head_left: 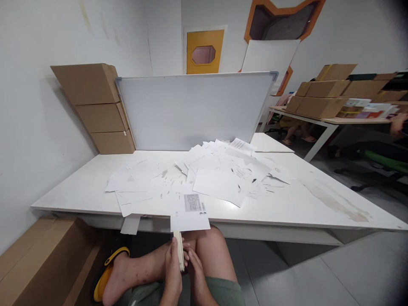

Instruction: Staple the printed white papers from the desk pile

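Note:
Over my lap, my left hand [172,263] is closed around a long, flat cream-coloured object [179,250], its thumb lying along the near side. I cannot make out exactly what kind of thing it is. My right hand [196,270] is at the object's right side, with fingers bent against it; part of their contact is hidden. Just beyond the object's upper end, a white printed sheet [188,222] with a grey text block juts over the table's front edge. A heap of loose white papers [219,176] covers the middle of the white table [287,204].
More sheets [130,180] and small paper scraps lie on the left. A whiteboard [197,110] stands along the back beside stacked cardboard boxes [105,117]. An open carton [41,255] is on the floor at left. People sit near another table [360,120] at right.

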The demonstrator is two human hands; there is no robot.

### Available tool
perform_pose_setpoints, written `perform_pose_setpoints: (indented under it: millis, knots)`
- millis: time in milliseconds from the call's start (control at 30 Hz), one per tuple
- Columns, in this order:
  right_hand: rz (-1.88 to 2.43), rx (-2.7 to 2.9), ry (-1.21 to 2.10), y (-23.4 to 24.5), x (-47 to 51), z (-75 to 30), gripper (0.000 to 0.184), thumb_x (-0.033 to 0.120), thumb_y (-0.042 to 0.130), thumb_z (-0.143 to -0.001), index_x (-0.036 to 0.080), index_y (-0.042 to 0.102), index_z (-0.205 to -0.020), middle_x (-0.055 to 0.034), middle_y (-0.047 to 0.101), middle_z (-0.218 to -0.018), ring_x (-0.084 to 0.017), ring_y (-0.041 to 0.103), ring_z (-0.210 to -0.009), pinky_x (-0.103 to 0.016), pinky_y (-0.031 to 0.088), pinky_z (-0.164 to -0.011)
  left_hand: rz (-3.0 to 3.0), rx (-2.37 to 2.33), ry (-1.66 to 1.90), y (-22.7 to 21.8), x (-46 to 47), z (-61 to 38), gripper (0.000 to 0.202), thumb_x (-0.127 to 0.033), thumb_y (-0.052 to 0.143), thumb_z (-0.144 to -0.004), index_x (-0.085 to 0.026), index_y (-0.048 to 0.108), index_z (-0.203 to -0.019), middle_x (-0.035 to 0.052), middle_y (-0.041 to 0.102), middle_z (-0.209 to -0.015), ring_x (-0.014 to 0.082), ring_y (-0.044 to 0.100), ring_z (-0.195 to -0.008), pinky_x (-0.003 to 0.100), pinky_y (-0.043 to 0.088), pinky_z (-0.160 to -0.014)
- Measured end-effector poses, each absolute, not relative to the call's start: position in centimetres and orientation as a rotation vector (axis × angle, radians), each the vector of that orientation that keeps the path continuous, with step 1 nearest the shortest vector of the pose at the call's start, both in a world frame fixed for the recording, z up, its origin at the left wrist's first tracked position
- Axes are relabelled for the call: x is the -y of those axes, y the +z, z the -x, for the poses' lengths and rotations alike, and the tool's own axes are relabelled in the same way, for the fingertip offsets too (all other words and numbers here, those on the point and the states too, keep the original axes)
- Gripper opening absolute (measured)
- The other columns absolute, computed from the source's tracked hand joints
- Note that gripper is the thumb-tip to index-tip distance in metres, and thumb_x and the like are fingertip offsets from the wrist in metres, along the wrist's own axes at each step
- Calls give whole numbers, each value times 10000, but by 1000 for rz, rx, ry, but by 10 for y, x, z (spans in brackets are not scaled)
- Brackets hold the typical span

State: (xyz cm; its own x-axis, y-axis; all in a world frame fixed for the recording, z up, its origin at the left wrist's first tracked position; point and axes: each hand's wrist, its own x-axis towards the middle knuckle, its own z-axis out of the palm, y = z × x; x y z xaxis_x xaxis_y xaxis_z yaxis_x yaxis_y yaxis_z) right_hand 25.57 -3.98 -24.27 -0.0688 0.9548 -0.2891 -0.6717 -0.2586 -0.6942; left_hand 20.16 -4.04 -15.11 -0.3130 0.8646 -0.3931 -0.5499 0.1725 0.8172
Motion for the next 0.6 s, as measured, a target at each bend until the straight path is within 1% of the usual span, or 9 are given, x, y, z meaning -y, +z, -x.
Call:
perform_pose_setpoints:
  millis: [100, 167, 233, 267, 333, 433, 533, 600]
  knots:
    - [852, 470, 1663, -240, 38, -254, 505, 573, 747, -608, 209, 699, -954, -20, 691, -782, -206, 628, -757, -321, 503, -704, -412, -1222, 1464, -156, 38, -197, 614, -652, 625, -670, -95, 640, -928, 61, 699, -611, 101, 550, -418, 179, 347, -353]
    - [825, 472, 1657, -236, 36, -253, 497, 579, 757, -591, 207, 702, -916, -24, 692, -799, -203, 623, -775, -320, 494, -741, -434, -1187, 1461, -157, 34, -195, 591, -634, 599, -709, -97, 634, -953, 69, 711, -656, 98, 568, -450, 175, 380, -381]
    - [779, 479, 1650, -232, 36, -253, 452, 570, 759, -597, 211, 703, -865, -17, 688, -797, -189, 613, -769, -308, 481, -765, -426, -1162, 1453, -156, 29, -193, 577, -622, 605, -713, -98, 634, -951, 71, 711, -676, 98, 580, -474, 176, 414, -408]
    - [760, 491, 1646, -231, 35, -253, 428, 562, 754, -611, 213, 702, -854, -12, 685, -792, -181, 608, -762, -300, 474, -769, -407, -1150, 1446, -155, 27, -192, 575, -621, 617, -704, -99, 635, -944, 66, 704, -670, 97, 575, -472, 177, 421, -411]
    - [746, 522, 1639, -231, 34, -253, 420, 545, 748, -632, 215, 704, -888, -11, 690, -814, -175, 604, -780, -287, 459, -781, -360, -1125, 1427, -153, 22, -190, 574, -625, 632, -688, -108, 634, -937, 43, 679, -637, 87, 545, -443, 177, 415, -391]
    - [755, 560, 1648, -233, 33, -254, 478, 553, 756, -613, 202, 703, -934, -33, 706, -866, -182, 607, -783, -283, 446, -741, -307, -1108, 1394, -147, 14, -187, 559, -626, 633, -684, -126, 631, -932, 2, 631, -602, 76, 494, -392, 176, 377, -331]
    - [753, 608, 1657, -234, 32, -256, 470, 561, 738, -631, 184, 706, -911, -50, 712, -852, -173, 604, -720, -282, 431, -697, -278, -1116, 1375, -142, 6, -182, 434, -523, 648, -731, -124, 628, -902, -20, 590, -583, 53, 450, -364, 150, 323, -299]
    - [763, 639, 1641, -234, 31, -257, 468, 567, 727, -644, 175, 706, -898, -62, 717, -847, -167, 606, -703, -281, 423, -691, -258, -1082, 1361, -140, 2, -177, 335, -434, 618, -787, -115, 627, -889, -16, 583, -586, 38, 434, -366, 135, 320, -310]
